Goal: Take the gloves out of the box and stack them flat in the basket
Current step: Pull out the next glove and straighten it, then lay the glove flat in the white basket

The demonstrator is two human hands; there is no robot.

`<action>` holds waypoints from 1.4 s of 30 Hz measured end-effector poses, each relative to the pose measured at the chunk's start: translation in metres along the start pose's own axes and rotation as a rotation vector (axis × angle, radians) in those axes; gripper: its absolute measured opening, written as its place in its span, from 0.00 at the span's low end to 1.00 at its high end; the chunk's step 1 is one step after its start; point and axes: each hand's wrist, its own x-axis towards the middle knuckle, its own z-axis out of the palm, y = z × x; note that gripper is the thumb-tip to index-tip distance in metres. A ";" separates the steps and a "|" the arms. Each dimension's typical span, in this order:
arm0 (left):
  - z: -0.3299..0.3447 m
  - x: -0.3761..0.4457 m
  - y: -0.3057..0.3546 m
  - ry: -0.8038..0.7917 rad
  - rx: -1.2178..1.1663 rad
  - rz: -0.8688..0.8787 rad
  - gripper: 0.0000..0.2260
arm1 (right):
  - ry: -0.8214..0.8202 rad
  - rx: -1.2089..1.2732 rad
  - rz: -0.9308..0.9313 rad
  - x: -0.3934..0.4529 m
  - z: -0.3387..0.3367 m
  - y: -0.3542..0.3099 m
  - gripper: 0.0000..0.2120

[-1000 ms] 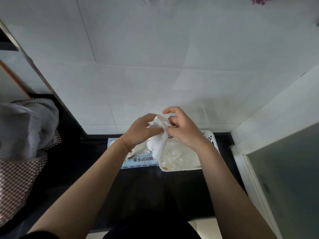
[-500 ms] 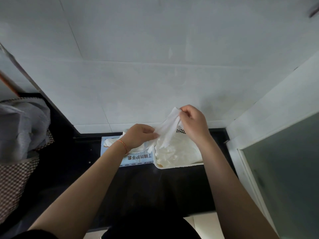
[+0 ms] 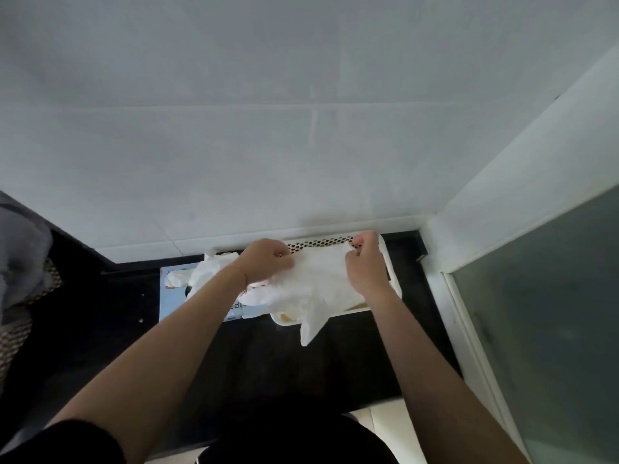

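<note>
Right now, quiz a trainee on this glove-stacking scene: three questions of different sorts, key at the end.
1. True or false: both hands hold the spread glove over the white basket.
2. Which side of the basket is the glove box on? A) left B) right C) behind
3. Fill in: the glove's finger ends hang over the basket's ____ rim.

Key: 1 true: left hand and right hand pinch its far edge. 2 A. 3 near.

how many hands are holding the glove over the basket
2. The left hand pinches the glove at its left edge, the right hand at its right, above the white basket.
</note>
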 end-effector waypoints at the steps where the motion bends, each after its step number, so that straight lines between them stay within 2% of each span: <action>1: 0.008 0.006 -0.003 -0.039 0.042 -0.008 0.10 | 0.004 -0.044 -0.005 0.002 0.004 0.013 0.12; 3: 0.022 0.019 -0.003 -0.038 0.087 -0.019 0.11 | 0.022 -0.124 -0.041 0.009 0.008 0.037 0.12; 6: 0.038 0.037 0.011 0.052 0.176 -0.033 0.05 | 0.017 -0.168 -0.084 0.024 0.008 0.063 0.12; 9: 0.050 0.049 0.017 0.118 0.320 -0.045 0.09 | -0.009 -0.174 -0.094 0.037 0.001 0.076 0.14; 13: 0.082 0.046 0.016 0.326 0.661 0.238 0.18 | -0.024 -0.250 -0.095 0.055 -0.008 0.090 0.13; 14: 0.092 0.041 0.019 0.306 0.672 0.311 0.18 | -0.033 -0.269 -0.099 0.059 -0.008 0.092 0.13; 16: 0.111 0.032 0.021 0.157 0.687 0.400 0.22 | -0.063 -0.297 -0.107 0.064 -0.008 0.096 0.13; 19: 0.127 0.029 0.010 -0.025 0.788 0.348 0.32 | -0.103 -0.347 -0.114 0.066 -0.007 0.096 0.17; 23: 0.124 0.032 -0.008 -0.067 0.835 0.255 0.41 | -0.140 -0.386 -0.093 0.067 -0.009 0.103 0.21; 26: 0.114 0.036 -0.019 -0.067 0.951 0.254 0.45 | -0.116 -0.411 -0.093 0.066 -0.007 0.105 0.23; 29: 0.106 0.034 -0.023 -0.087 0.971 0.256 0.46 | -0.114 -0.494 -0.100 0.064 -0.004 0.100 0.24; 31: 0.105 0.030 -0.025 -0.058 0.918 0.275 0.44 | -0.079 -0.584 -0.113 0.060 -0.002 0.095 0.24; 35: 0.099 0.013 -0.024 0.114 0.783 0.374 0.33 | 0.111 -0.810 -0.224 0.050 0.010 0.080 0.21; 38: 0.084 0.004 -0.033 0.433 0.698 0.481 0.19 | 0.129 -0.772 -0.279 0.040 0.031 0.060 0.18; 40: 0.063 -0.006 -0.047 0.585 0.641 0.369 0.09 | 0.100 -0.726 -0.331 0.029 0.053 0.046 0.15; 42: 0.036 -0.020 -0.059 0.577 0.656 0.095 0.10 | 0.066 -0.690 -0.369 0.017 0.074 0.035 0.14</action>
